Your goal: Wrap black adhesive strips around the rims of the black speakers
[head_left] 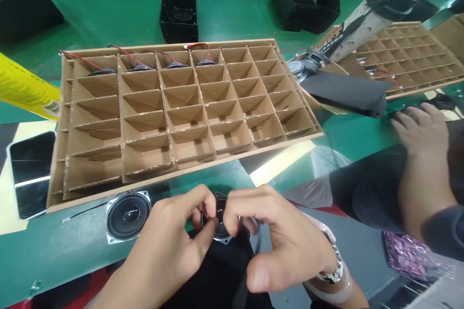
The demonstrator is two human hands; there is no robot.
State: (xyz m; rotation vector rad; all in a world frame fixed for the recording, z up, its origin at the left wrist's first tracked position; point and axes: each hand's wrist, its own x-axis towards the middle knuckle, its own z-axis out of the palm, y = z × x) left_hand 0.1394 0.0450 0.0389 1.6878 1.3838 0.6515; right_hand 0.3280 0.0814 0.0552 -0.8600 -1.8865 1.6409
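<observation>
A small round black speaker point(222, 212) with a metal frame is at the table's front edge, between my hands and partly hidden by them. My left hand point(181, 231) has thumb and fingertips pressed together at the speaker's left side; what they pinch is too small to make out. Fingers curled, my right hand point(271, 231) is over the speaker's right side, with a dark loop of wire beside it and the thumb held apart. Another speaker point(129, 216) lies face up on the table to the left, a thin wire running from it.
Behind my hands is a divided cardboard box point(166, 166) with wired speakers in its back row. A phone point(32, 174) lies left. A dark roll point(344, 91), a second divided box point(409, 58) and another person's hand point(422, 128) are right. Black housings point(179, 12) stand behind.
</observation>
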